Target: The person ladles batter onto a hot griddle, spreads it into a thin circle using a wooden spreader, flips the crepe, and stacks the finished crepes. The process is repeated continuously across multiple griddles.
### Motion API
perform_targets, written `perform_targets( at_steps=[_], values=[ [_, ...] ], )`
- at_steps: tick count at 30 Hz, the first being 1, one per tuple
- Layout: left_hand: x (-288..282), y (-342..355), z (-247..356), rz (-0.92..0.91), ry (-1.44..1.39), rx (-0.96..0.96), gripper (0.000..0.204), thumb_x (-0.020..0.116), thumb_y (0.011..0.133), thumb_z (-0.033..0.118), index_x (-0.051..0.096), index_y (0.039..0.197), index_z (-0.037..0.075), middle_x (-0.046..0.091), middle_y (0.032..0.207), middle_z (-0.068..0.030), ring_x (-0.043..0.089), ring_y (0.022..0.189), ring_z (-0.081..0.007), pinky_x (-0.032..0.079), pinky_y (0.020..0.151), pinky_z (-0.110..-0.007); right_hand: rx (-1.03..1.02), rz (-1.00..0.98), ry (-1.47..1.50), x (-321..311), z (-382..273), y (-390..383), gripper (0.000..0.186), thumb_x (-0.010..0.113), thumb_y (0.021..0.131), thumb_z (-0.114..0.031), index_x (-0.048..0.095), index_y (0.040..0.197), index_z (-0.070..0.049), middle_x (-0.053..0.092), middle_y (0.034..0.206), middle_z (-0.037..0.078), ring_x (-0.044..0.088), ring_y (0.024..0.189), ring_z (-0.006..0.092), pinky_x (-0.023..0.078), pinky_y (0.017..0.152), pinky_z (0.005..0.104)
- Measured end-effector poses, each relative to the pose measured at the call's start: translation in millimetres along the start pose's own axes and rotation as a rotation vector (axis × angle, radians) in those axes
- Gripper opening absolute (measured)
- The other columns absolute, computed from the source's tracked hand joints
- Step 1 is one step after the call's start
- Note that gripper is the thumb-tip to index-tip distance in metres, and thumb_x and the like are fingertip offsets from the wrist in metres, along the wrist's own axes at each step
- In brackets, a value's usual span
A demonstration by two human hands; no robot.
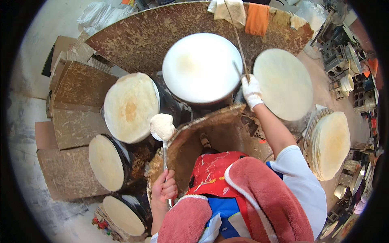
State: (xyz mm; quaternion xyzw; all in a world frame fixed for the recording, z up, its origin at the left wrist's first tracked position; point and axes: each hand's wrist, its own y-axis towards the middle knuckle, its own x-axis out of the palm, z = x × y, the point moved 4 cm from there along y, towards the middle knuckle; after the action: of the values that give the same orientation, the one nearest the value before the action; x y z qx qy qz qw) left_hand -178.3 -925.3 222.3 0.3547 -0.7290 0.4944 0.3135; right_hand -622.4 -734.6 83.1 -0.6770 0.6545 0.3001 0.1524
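My left hand [164,187] is closed round the handle of a ladle [165,156]. Pale, thick batter [163,126] is heaped in its bowl, beside the near edge of a round griddle covered by a thin pancake [131,107]. My right hand [252,91], in a white glove, grips a long thin rod [235,30] that reaches up past the top edge. It is between a white round griddle surface [198,71] with a beige patch and another pale round surface [283,85] on the right.
More round pale sheets on griddles stand at the left [106,162] and lower left [123,215]. A stack of flat round sheets [330,146] sits at the right. A curved, batter-spattered screen [137,44] stands behind, with an orange cloth [257,19] over it. Cardboard [77,125] lines the left.
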Motion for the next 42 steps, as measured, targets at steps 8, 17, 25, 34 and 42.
perform_targets(
  at_steps=[8, 17, 25, 34, 42],
  values=[
    [68.5, 13.6, 110.3, 0.196, 0.498, 0.023, 0.03, 0.035, 0.105, 0.034, 0.038, 0.082, 0.014, 0.022, 0.048, 0.0065, 0.019, 0.033, -0.0048, 0.022, 0.03, -0.024, 0.22, -0.131, -0.333, 45.0, 6.3, 108.6, 0.051, 0.054, 0.091, -0.045, 0.061, 0.118, -0.003, 0.064, 0.115, 0.023, 0.06, 0.109, 0.0386, 0.047, 0.094, 0.0446],
    [160.8, 130.5, 145.4, 0.329, 0.952, -0.007, 0.034, 0.044, 0.102, 0.036, 0.04, 0.074, 0.018, 0.023, 0.049, 0.0072, 0.021, 0.035, -0.0046, 0.02, 0.031, -0.023, 0.511, -0.216, -0.103, 25.3, -83.0, -96.2, 0.042, 0.054, 0.089, -0.041, 0.063, 0.101, -0.002, 0.066, 0.097, 0.026, 0.063, 0.094, 0.0432, 0.051, 0.083, 0.0453],
    [187.8, 303.7, 80.5, 0.291, 1.162, -0.033, 0.029, 0.045, 0.1, 0.028, 0.034, 0.077, 0.015, 0.025, 0.055, 0.0058, 0.023, 0.041, -0.0073, 0.023, 0.036, -0.027, 0.266, 0.085, 0.408, 23.1, -89.0, -136.1, 0.039, 0.051, 0.097, -0.02, 0.056, 0.127, 0.004, 0.064, 0.116, 0.021, 0.063, 0.103, 0.0257, 0.048, 0.092, 0.034],
    [110.9, 358.6, 121.9, 0.474, 2.118, 0.701, 0.025, 0.053, 0.092, 0.024, 0.055, 0.082, 0.001, 0.059, 0.067, -0.0171, 0.057, 0.053, -0.0315, 0.045, 0.049, -0.042, 0.536, 0.012, 0.674, 39.8, -60.0, -149.2, 0.043, 0.052, 0.096, -0.012, 0.05, 0.135, 0.005, 0.056, 0.134, 0.013, 0.049, 0.125, 0.0184, 0.035, 0.106, 0.0276],
    [224.8, 264.6, 179.6, 0.386, 1.888, 1.392, 0.031, 0.053, 0.097, 0.021, 0.046, 0.071, 0.007, 0.043, 0.053, -0.0026, 0.042, 0.041, -0.0198, 0.038, 0.043, -0.038, 0.692, -0.054, 0.691, 58.8, -83.7, -105.8, 0.044, 0.053, 0.093, -0.022, 0.054, 0.133, -0.002, 0.066, 0.116, 0.016, 0.062, 0.106, 0.0217, 0.045, 0.092, 0.0303]
  ],
)
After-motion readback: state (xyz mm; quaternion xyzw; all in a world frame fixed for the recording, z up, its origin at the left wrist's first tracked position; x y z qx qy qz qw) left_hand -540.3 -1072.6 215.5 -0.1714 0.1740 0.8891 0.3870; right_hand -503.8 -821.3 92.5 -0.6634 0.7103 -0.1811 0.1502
